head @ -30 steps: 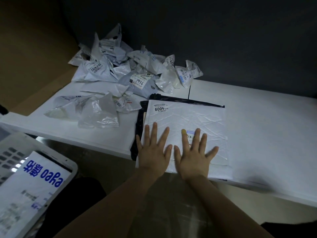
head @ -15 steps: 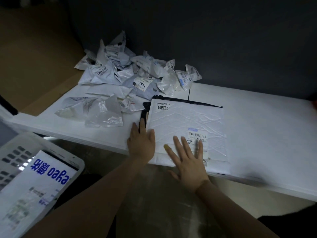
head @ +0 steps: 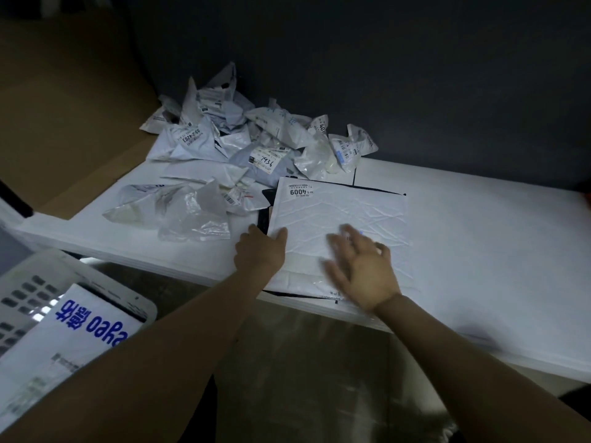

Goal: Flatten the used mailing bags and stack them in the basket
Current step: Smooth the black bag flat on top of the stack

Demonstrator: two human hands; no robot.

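A flattened white padded mailer lies at the table's front edge, on top of a black bag that shows along its left and far sides. My left hand is at the mailer's left edge, thumb on top of it and fingers curled at the side. My right hand lies palm down on the mailer's near right part, fingers spread and blurred. A pile of crumpled mailing bags sits at the back left of the table. The white basket stands at the lower left and holds a flat white bag with blue lettering.
The white table runs to the right of the mailer. Two crumpled clear bags lie near the table's left front edge. A dark wall stands behind the table, and a brown cardboard surface is on the left.
My left hand has gone from lying flat on the mailer to holding its left edge. My right hand has slid right and forward across the mailer and now covers the barcode label.
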